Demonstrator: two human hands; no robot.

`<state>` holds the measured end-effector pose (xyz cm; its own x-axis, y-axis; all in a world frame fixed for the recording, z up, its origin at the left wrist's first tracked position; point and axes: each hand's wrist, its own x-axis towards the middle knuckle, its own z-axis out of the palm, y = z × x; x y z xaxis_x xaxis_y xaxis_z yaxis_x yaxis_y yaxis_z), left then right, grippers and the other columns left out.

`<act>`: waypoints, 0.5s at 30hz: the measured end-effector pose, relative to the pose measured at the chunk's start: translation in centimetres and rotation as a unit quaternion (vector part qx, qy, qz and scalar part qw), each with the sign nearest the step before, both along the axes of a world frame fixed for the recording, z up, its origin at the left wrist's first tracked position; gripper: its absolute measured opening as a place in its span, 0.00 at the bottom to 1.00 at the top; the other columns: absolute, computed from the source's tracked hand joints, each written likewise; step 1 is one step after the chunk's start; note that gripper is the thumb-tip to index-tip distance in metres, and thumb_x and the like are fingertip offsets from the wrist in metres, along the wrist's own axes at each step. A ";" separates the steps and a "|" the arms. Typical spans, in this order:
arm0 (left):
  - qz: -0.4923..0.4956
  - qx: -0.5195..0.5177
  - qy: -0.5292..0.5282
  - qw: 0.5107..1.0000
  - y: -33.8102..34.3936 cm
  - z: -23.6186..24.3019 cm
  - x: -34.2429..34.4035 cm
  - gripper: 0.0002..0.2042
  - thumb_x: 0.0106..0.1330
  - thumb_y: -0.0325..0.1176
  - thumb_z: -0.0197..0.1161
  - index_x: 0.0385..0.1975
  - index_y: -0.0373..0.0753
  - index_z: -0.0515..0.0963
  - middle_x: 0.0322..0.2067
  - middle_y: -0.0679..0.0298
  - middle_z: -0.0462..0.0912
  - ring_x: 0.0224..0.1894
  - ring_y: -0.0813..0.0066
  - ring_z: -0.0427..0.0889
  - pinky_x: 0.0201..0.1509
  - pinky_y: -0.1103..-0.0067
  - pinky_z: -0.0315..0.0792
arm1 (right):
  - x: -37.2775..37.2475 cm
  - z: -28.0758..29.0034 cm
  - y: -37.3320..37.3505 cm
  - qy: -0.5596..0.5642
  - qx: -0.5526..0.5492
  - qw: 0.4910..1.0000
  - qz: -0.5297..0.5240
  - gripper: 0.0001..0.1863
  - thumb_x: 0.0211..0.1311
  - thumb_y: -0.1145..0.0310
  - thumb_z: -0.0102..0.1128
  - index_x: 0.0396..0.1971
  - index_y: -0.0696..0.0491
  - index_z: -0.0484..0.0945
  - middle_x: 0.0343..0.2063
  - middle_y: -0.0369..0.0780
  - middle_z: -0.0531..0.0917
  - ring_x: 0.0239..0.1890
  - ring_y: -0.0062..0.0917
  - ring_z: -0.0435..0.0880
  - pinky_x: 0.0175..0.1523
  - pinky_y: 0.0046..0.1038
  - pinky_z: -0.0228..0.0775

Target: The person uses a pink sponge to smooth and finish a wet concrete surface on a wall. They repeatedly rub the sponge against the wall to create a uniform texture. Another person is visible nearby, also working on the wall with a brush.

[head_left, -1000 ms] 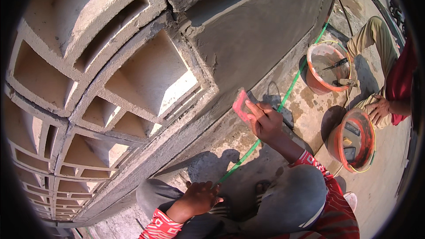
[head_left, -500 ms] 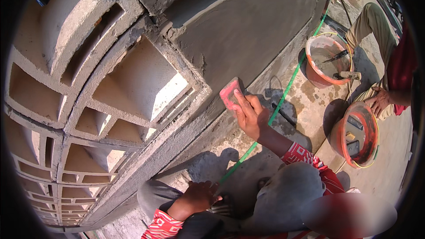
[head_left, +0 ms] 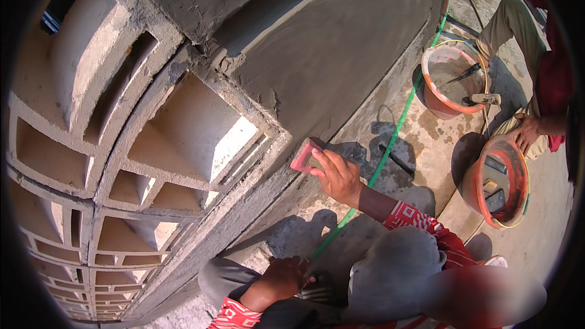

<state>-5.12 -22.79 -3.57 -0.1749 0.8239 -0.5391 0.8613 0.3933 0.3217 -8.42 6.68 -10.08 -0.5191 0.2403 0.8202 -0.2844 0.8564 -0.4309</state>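
Note:
My right hand (head_left: 338,180) grips a small pink rectangular block (head_left: 301,156), held at the lower part of the smooth grey plastered wall (head_left: 329,42), just beside the corner of the pale concrete breeze blocks (head_left: 140,116). My left hand (head_left: 280,277) hangs by my grey-trousered leg (head_left: 219,274), fingers loosely bent and apart, partly in shade, with nothing visible in it. Below my right forearm a green strap or hose (head_left: 396,134) runs along the rough ground.
An orange bucket (head_left: 439,97) of grey mix with tools stands at right; a second (head_left: 472,189) holds tools nearer me. A co-worker's hand (head_left: 527,131) rests by the nearer bucket, with khaki legs (head_left: 512,24) behind. The wall bounds the left side.
My right hand and the pink block have shifted left along the wall's base, rising slightly, then dropping. The view has shifted a little. My left hand stays by my leg.

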 end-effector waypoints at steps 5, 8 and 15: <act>0.008 -0.012 -0.013 1.000 0.3 0.4 -0.2 0.27 0.73 0.50 0.57 0.62 0.36 0.72 0.45 0.48 0.81 0.45 0.47 0.82 0.50 0.61 0.75 | 2.9 -1.4 -3.8 0.006 0.047 0.990 0.131 0.28 0.58 0.67 0.73 0.60 0.51 0.79 0.47 0.38 0.82 0.35 0.28 0.87 0.36 0.28 0.82; 0.019 -0.017 -0.003 1.000 -0.4 -0.4 -0.5 0.27 0.74 0.55 0.52 0.61 0.40 0.74 0.45 0.51 0.82 0.44 0.49 0.84 0.47 0.49 0.73 | 0.8 2.4 0.4 0.023 -0.027 0.999 -0.034 0.25 0.59 0.68 0.72 0.58 0.51 0.81 0.44 0.34 0.82 0.34 0.26 0.85 0.32 0.28 0.80; 0.007 0.041 -0.024 0.999 -0.2 -0.8 -0.1 0.25 0.71 0.49 0.59 0.59 0.36 0.73 0.42 0.49 0.81 0.42 0.47 0.82 0.46 0.59 0.76 | 3.1 -0.8 -3.1 -0.067 0.145 0.987 0.020 0.32 0.53 0.70 0.73 0.62 0.54 0.78 0.41 0.37 0.81 0.28 0.26 0.78 0.30 0.27 0.75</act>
